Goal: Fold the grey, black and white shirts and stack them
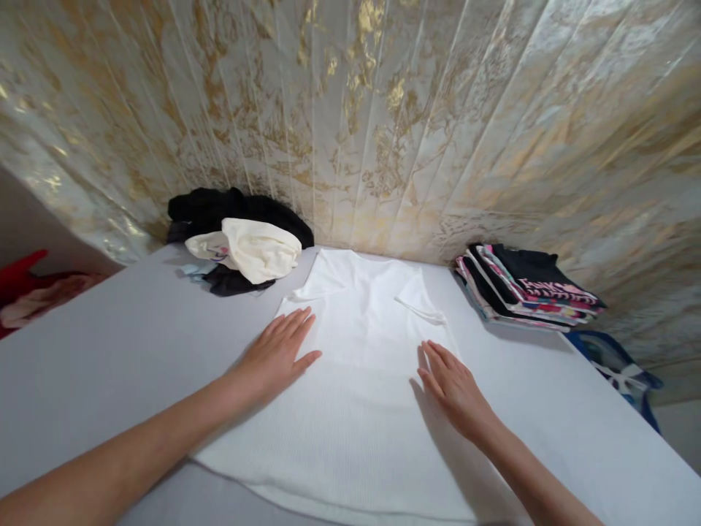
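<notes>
A white short-sleeved garment (350, 409) lies spread flat, its neck end at the far side and its wide hem toward me. My left hand (278, 354) rests on its left edge, fingers stretched out and thumb apart, holding nothing. Over the right part of the garment is my right hand (452, 387), with its fingers extended, nothing in it and a shadow below it. Both sleeves lie folded inward on the cloth, beyond my hands.
Crumpled black and cream clothes (260, 248) lie at the back left of the table (548, 394). A stack of folded clothes (526, 288) stands at the back right. A blue item (616, 372) is beyond the right edge, red and pink cloth (44, 292) beyond the left. A gold-patterned curtain (355, 124) hangs behind.
</notes>
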Tool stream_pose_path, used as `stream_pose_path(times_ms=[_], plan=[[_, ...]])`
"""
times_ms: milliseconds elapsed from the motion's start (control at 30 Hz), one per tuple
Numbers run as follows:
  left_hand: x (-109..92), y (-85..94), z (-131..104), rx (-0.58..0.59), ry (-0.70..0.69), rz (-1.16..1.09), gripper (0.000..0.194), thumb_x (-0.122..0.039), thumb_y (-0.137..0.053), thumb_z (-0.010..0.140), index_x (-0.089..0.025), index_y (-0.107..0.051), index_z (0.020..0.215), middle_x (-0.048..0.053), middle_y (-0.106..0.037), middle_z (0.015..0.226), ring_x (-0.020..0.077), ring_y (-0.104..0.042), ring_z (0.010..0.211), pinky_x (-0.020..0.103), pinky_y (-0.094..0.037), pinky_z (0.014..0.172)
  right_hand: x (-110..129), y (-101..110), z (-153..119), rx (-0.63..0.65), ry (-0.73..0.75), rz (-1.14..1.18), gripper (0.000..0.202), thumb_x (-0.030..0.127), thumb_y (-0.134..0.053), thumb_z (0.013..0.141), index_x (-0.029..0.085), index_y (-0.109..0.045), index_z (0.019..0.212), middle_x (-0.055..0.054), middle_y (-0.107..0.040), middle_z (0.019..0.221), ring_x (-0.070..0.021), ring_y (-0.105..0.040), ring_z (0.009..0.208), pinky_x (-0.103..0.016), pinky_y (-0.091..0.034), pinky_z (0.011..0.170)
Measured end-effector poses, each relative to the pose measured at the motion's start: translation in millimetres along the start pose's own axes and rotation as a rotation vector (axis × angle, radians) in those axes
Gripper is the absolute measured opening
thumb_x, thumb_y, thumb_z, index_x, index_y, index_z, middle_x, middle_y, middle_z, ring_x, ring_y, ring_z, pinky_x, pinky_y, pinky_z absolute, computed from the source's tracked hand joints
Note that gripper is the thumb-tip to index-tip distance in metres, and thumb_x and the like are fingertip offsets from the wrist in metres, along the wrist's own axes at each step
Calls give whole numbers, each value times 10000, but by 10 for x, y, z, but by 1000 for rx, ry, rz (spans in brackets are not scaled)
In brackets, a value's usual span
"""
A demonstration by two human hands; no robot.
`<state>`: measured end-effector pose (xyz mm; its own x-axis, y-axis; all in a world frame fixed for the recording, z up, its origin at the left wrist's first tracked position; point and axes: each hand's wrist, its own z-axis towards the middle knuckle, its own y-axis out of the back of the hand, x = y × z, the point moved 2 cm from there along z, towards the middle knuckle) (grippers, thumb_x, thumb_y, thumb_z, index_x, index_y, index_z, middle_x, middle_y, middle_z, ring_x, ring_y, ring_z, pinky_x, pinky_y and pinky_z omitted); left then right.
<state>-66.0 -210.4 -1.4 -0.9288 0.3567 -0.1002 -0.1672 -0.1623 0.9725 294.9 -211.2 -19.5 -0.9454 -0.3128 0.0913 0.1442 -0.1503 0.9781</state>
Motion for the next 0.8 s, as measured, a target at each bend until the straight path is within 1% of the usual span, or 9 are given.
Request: stream_pose_path(times_ms=[67,133,200,267,333,467,567,700,800], plan=[[12,56,312,-26,17,14,691,-596,-275,953,-145,-351,1471,125,-314,1556,244,-277,1440,419,-189,1175,-5,110,242,-22,16,12,549,477,-298,976,205,-417,1437,-110,-463,1455,-256,-424,1339,-452,-378,1069],[31,60,645,-14,43,17,702,-580,-285,953,-107,-347,1467,150,-292,1560,258,-259,1446,427,-187,1173,-5,185,539,-34,3,0,561,468,-312,976,162,-415,1435,-130,-454,1459,-270,-419,1340,-455,-361,1080],[59,2,926,37,91,17,715,-565,-304,948,-69,-343,1462,176,-280,1558,276,-249,1448,434,-194,1167,-17,187,824,-17,-43,-19,556,432,-323,979,122,-410,1432,-153,-438,1468,-269,-399,1356,-450,-336,1098],[94,-101,1106,104,129,12,745,-565,-309,942,-33,-330,1463,196,-264,1558,290,-243,1449,433,-200,1165,-47,110,1029,21,-111,-35,548,409,-340,978,106,-407,1431,-164,-413,1485,-266,-372,1375,-444,-320,1107],[138,-213,1179,131,142,7,761,-569,-289,943,-20,-313,1468,198,-244,1563,291,-235,1451,431,-196,1167,-85,-12,1125,54,-160,-48,557,416,-337,982,103,-391,1439,-160,-379,1508,-264,-335,1398,-461,-287,1123],[224,-357,1149,64,111,3,756,-580,-248,946,-40,-323,1470,181,-239,1569,274,-230,1455,433,-176,1176,-152,-196,1104,34,-181,-65,581,446,-305,990,123,-340,1471,-139,-327,1540,-250,-279,1426,-484,-214,1148],[253,-389,1130,41,100,3,769,-584,-238,945,-25,-334,1464,182,-250,1565,273,-234,1454,435,-177,1177,-169,-232,1077,38,-181,-66,587,464,-294,989,141,-329,1479,-136,-314,1547,-242,-272,1429,-478,-203,1146],[252,-396,1160,75,136,13,767,-584,-249,937,-47,-319,1478,153,-223,1578,263,-217,1460,425,-173,1181,-140,-238,1091,57,-216,-55,593,462,-304,984,155,-310,1491,-119,-290,1561,-217,-240,1440,-453,-160,1158],[244,-390,1173,91,147,16,752,-578,-258,936,-69,-312,1487,136,-207,1586,253,-196,1467,419,-156,1186,-153,-208,1108,35,-215,-19,558,437,-327,979,177,-353,1471,-105,-320,1550,-211,-253,1432,-459,-137,1161]])
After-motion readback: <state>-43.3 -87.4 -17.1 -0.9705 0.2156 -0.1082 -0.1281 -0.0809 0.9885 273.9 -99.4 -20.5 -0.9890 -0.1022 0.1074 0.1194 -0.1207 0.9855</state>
